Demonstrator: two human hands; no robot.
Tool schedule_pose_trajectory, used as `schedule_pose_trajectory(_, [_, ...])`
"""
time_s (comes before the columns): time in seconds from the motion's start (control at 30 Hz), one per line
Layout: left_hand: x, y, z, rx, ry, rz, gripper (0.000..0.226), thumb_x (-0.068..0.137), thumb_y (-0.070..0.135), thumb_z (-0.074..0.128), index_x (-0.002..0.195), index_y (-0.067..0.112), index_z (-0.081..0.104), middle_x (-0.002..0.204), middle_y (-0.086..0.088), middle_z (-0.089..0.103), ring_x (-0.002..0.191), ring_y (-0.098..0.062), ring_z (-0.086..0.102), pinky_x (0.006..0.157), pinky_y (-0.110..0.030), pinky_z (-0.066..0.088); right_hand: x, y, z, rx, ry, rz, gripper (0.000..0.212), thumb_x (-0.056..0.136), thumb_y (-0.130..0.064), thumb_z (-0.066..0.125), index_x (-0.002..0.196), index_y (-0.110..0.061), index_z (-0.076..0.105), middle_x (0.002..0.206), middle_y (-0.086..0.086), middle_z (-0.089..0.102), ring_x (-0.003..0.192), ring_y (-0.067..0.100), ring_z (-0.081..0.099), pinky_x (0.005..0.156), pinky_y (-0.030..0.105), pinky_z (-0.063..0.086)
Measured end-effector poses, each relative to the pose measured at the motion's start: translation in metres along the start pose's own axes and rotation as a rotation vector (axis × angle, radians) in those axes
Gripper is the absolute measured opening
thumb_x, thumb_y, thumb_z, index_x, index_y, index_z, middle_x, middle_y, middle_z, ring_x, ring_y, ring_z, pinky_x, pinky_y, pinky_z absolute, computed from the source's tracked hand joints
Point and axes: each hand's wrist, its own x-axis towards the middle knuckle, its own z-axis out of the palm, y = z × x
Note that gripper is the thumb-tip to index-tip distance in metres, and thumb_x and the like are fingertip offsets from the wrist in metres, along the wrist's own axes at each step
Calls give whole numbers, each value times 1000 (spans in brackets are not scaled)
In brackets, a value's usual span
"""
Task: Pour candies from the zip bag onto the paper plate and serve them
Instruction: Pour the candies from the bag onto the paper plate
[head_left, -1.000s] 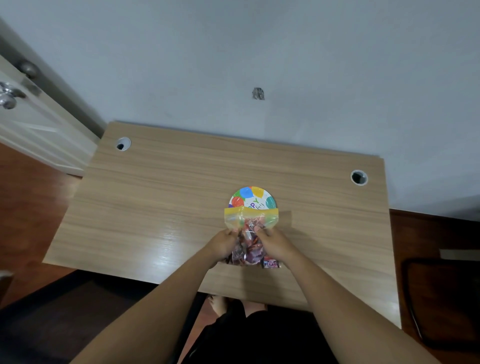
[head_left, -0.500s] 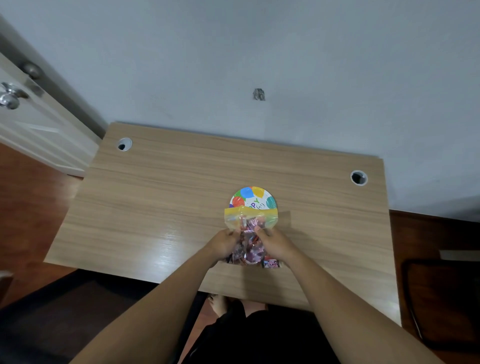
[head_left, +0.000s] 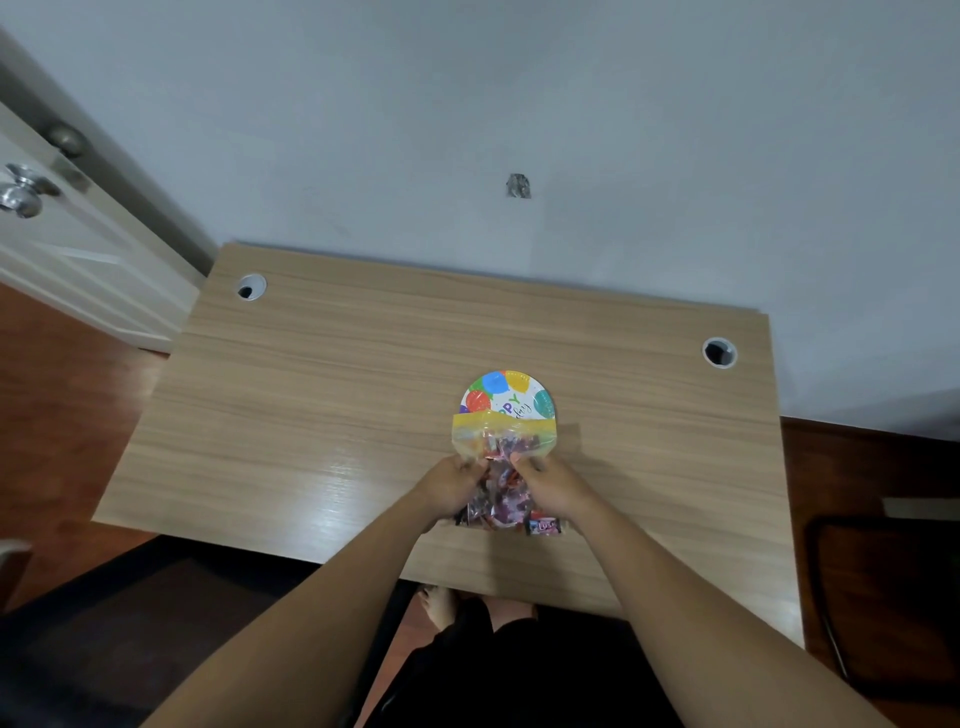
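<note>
A clear zip bag (head_left: 503, 441) with a yellow top strip, full of wrapped candies (head_left: 498, 506), is held above the wooden desk (head_left: 337, 415). My left hand (head_left: 451, 486) pinches its left side and my right hand (head_left: 551, 483) pinches its right side, just below the yellow strip. Beyond the bag lies a colourful paper plate (head_left: 506, 395) with balloon prints; the bag's top edge overlaps and hides the plate's near part. I cannot tell whether the zip is open.
The desk has a round cable hole (head_left: 251, 287) at the far left and another cable hole (head_left: 719, 353) at the far right. A white door (head_left: 62, 249) with a metal knob stands left. A dark chair (head_left: 883, 597) sits right of the desk.
Almost nothing has moved; both hands still hold the bag in the same place over the plate's near edge.
</note>
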Motion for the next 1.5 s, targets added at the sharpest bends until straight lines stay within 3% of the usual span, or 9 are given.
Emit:
schedule_pose_trajectory(0.17, [1, -2, 1, 0, -2, -1, 45, 110, 45, 50, 136, 14, 71, 137, -10, 73, 127, -28, 67, 112, -41, 50, 2, 4, 1, -3, 2, 21, 44, 106, -53, 49, 129, -26, 73, 117, 2, 78, 108, 24, 73, 99, 36, 56])
schedule_pose_trajectory(0.47, [3, -3, 0, -36, 10, -13, 44, 108, 46, 53, 129, 15, 75, 128, -7, 78, 118, -23, 72, 109, -41, 55, 0, -2, -1, 40, -9, 8, 39, 110, -47, 48, 127, -24, 74, 109, -1, 76, 104, 20, 70, 92, 32, 51])
schedule_pose_trajectory(0.57, [2, 1, 1, -71, 12, -13, 41, 109, 42, 54, 133, 14, 73, 130, -6, 77, 117, -21, 71, 97, -31, 53, 2, -1, 0, 40, -4, 9, 39, 109, -48, 49, 125, -24, 74, 114, 2, 79, 108, 21, 72, 101, 36, 54])
schedule_pose_trajectory(0.73, [4, 1, 2, -74, 10, -13, 45, 108, 44, 56, 140, 14, 68, 134, -6, 74, 119, -23, 69, 96, -31, 51, 5, 2, 1, 24, 0, 18, 40, 108, -48, 49, 134, -27, 72, 124, 2, 78, 114, 23, 72, 105, 38, 54])
schedule_pose_trajectory(0.87, [8, -3, 2, -46, 17, -35, 43, 106, 43, 56, 135, 16, 70, 130, -7, 76, 118, -24, 70, 107, -38, 54, 3, -1, 1, 28, 4, -1, 41, 110, -43, 49, 145, -29, 64, 126, -2, 71, 108, 21, 68, 104, 39, 54])
schedule_pose_trajectory(1.0, [15, -10, 3, -40, -2, -49, 49, 101, 49, 56, 137, 18, 69, 131, -5, 77, 118, -23, 72, 113, -45, 54, 1, 0, 0, 34, -11, -1, 43, 112, -40, 48, 147, -22, 62, 135, 10, 72, 115, 27, 69, 100, 35, 52])
schedule_pose_trajectory(1.1, [18, -11, 4, -56, 12, -43, 44, 102, 46, 57, 131, 16, 72, 122, -6, 80, 112, -23, 75, 110, -46, 56, 5, 4, 0, 24, -3, 18, 39, 110, -42, 49, 131, -18, 72, 126, 16, 76, 114, 30, 71, 102, 39, 53])
schedule_pose_trajectory(1.23, [17, -7, 5, -98, 1, -34, 40, 105, 43, 57, 130, 16, 72, 118, -6, 82, 109, -24, 78, 107, -47, 58, 8, 6, -1, 21, 6, 8, 35, 109, -41, 52, 126, -20, 74, 117, 8, 79, 110, 25, 73, 103, 39, 56])
schedule_pose_trajectory(1.5, [16, -5, 6, -160, -30, -23, 37, 108, 39, 57, 131, 15, 72, 121, -7, 82, 107, -20, 80, 99, -37, 62, 11, 9, 0, -5, 40, 55, 41, 106, -48, 54, 113, -15, 77, 92, 7, 80, 88, 25, 75, 83, 35, 55])
